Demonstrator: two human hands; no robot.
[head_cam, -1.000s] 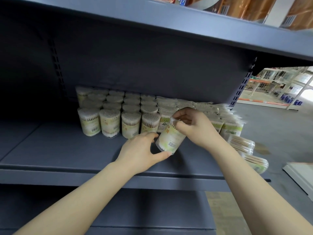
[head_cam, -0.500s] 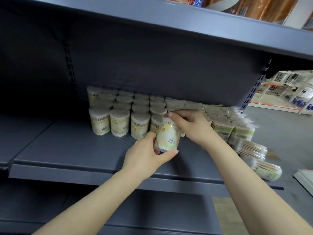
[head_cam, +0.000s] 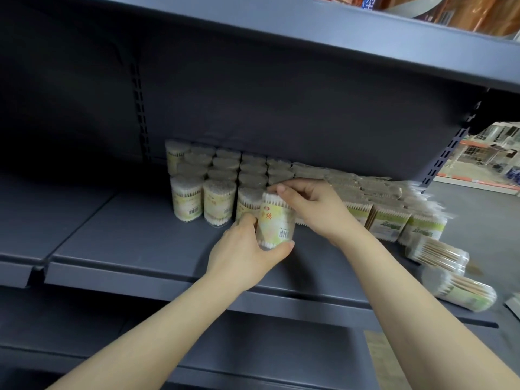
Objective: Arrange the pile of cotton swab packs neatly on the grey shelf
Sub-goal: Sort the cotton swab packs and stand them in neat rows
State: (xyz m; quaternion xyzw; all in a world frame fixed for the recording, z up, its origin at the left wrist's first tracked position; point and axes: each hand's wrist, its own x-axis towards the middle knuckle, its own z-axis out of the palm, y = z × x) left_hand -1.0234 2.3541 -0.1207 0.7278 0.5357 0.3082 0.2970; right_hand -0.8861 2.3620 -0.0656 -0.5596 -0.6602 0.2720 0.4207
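A round cotton swab pack (head_cam: 277, 222) with a yellow label and barcode stands upright at the front of the grey shelf (head_cam: 135, 243). My left hand (head_cam: 247, 256) grips its lower part from below. My right hand (head_cam: 312, 205) holds its top edge with curled fingers. Behind and to the left, several round packs (head_cam: 202, 187) stand in neat rows. To the right, flat green-labelled packs (head_cam: 391, 220) lean in a row.
Two round packs (head_cam: 455, 274) lie on their sides at the shelf's right front edge. An upper shelf (head_cam: 309, 32) overhangs closely. A slotted upright (head_cam: 139, 108) runs up the back panel. Bare shelf surface stretches left of the rows.
The pack was tilted between my hands a second ago; now it stands upright, nearer the front row. The camera view has shifted left and closer.
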